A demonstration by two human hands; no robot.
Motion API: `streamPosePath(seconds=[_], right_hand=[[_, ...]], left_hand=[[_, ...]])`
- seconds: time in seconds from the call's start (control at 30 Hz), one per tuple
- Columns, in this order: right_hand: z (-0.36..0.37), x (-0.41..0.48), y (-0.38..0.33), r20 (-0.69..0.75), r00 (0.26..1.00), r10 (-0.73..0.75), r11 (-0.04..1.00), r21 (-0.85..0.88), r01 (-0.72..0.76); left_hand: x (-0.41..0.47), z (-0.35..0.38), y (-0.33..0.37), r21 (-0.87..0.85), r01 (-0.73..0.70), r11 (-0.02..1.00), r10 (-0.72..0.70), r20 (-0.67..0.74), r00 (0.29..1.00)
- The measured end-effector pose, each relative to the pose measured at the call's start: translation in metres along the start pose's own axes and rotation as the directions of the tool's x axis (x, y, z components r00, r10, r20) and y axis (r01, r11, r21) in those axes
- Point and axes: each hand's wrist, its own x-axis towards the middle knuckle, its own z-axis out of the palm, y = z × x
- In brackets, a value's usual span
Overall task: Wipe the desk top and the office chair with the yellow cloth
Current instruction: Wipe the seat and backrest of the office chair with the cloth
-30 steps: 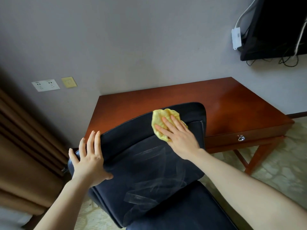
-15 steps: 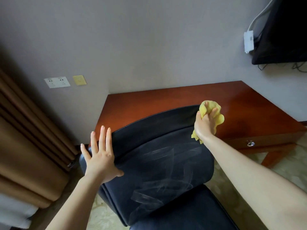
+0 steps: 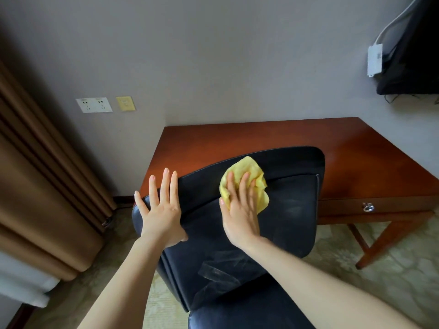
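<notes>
The reddish surface (image 3: 273, 138) meets the wall (image 3: 213, 55) at twelve o'clock; curtains (image 3: 35, 186) hang at nine. The right hand (image 3: 240, 210), fingers straight, presses the yellow cloth (image 3: 249, 173) on the office chair (image 3: 289, 210) backrest; the left hand (image 3: 161, 210) rests spread beside it.

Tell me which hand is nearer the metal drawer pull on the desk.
Right. The right hand presses the yellow cloth flat against the chair backrest, well left of the drawer pull. The left hand rests on the backrest's left edge, even farther away.
</notes>
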Motion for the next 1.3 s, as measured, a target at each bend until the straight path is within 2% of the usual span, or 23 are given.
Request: streamPosePath(seconds=[0.13,0.2,0.27,0.33,0.37,0.47,0.53,0.63,0.7,0.77,0.83,1.0,1.07,1.17,1.3], right_hand=[[0.009,-0.015,-0.008,0.154,0.953,-0.262,0.952,-0.123,0.281],[0.012,-0.010,0.004,0.223,0.882,-0.415,0.861,-0.218,0.460],[0.006,0.001,0.024,0.253,0.807,-0.534,0.723,-0.358,0.591],[-0.008,0.013,0.045,0.268,0.762,-0.589,0.612,-0.467,0.638],[-0.017,0.018,0.056,0.258,0.759,-0.597,0.596,-0.491,0.636],[-0.037,0.030,0.085,0.179,0.810,-0.559,0.628,-0.547,0.554],[-0.051,0.031,0.104,0.131,0.877,-0.462,0.696,-0.559,0.450],[-0.077,0.034,0.130,0.061,0.972,-0.228,0.836,-0.499,0.228],[-0.090,0.039,0.143,-0.023,0.998,-0.053,0.922,-0.385,0.040],[-0.101,0.043,0.144,-0.137,0.977,0.165,0.975,-0.129,-0.183],[-0.109,0.051,0.141,-0.182,0.922,0.341,0.939,0.120,-0.324],[-0.109,0.071,0.116,-0.205,0.810,0.550,0.812,0.360,-0.460],[-0.103,0.076,0.098,-0.207,0.801,0.561,0.811,0.331,-0.482],[-0.088,0.077,0.064,-0.224,0.842,0.491,0.869,0.185,-0.458],[-0.057,0.066,0.020,-0.187,0.934,0.304,0.951,-0.002,-0.310]], left_hand=[[-0.002,0.001,-0.001,-0.030,-0.004,1.000,0.004,-0.006,1.000],[-0.002,0.001,-0.002,-0.033,-0.004,0.999,0.004,-0.011,1.000],[-0.003,0.001,-0.003,-0.020,-0.003,1.000,0.003,-0.011,1.000],[-0.003,-0.001,-0.003,-0.015,-0.004,1.000,0.004,-0.006,1.000],[-0.003,-0.001,-0.002,-0.017,-0.004,1.000,0.003,-0.005,1.000],[-0.003,0.000,-0.004,-0.027,0.004,1.000,-0.004,-0.001,1.000],[-0.001,0.001,-0.003,-0.031,0.004,1.000,-0.004,-0.006,1.000],[0.001,0.003,-0.002,-0.039,0.011,0.999,-0.012,-0.015,1.000],[0.002,0.004,-0.001,-0.035,0.016,0.999,-0.017,-0.020,1.000],[0.002,0.005,0.000,-0.028,0.019,0.999,-0.020,-0.026,0.999],[0.002,0.005,0.001,-0.035,0.019,0.999,-0.020,-0.031,0.999],[0.004,0.007,0.001,-0.061,0.004,0.998,-0.008,-0.068,0.998],[0.003,0.009,0.002,-0.096,-0.024,0.995,0.013,-0.106,0.994],[-0.001,0.011,0.000,-0.146,-0.086,0.986,0.057,-0.195,0.979],[-0.010,0.022,-0.013,-0.154,-0.170,0.973,0.117,-0.308,0.944]])
